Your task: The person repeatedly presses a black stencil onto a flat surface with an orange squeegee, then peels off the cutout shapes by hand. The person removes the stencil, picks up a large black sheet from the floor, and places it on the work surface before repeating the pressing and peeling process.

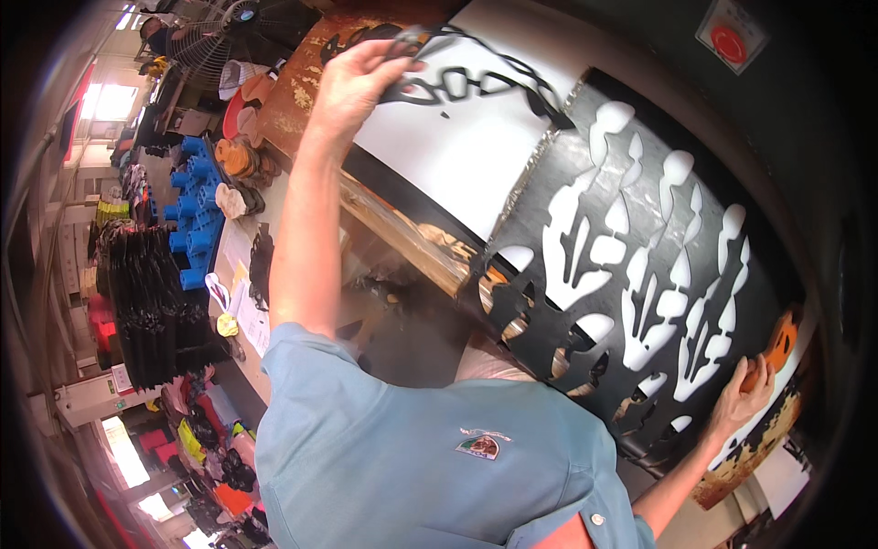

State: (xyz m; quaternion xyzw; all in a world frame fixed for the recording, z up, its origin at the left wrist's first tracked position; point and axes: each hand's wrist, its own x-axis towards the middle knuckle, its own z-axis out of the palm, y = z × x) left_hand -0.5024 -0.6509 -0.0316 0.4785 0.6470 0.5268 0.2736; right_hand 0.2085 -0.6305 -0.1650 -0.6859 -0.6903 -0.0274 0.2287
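My left hand is raised at the upper left, its fingers pinching a thin black openwork strip full of cut-out gaps. The strip hangs over a white board and is partly blurred by motion. My right hand grips an orange piece with dark oval holes at the right edge of a black sheet. Rows of shaped openings are cut through this sheet, and white shows through many of them. Its near edge curls down in front of my body.
A red push button sits on the dark machine above. A worn wooden edge runs along the bench's near side. Blue tubular blocks, orange round pieces and papers lie to the left. A large fan stands behind.
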